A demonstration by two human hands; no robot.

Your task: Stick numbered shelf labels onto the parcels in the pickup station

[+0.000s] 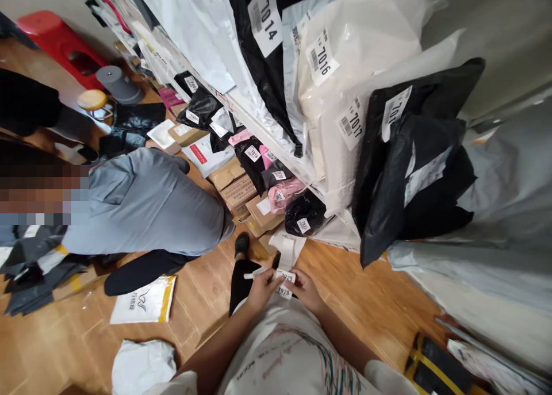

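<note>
Close to my body, a strip of white number labels stretches between both hands; "7025" and "7020" can be read on it. My left hand pinches the strip from one side, fingers closed. My right hand grips its other edge, thumb and fingertips together. A pale paper tail runs up from the labels, away from me. Just beyond it lies a black parcel tagged 7022, beside a pink parcel.
A shelf at the right holds bagged parcels, including a white bag and a black bag. Another person in a grey shirt bends at the left. White packages lie on the floor; a red stool stands behind.
</note>
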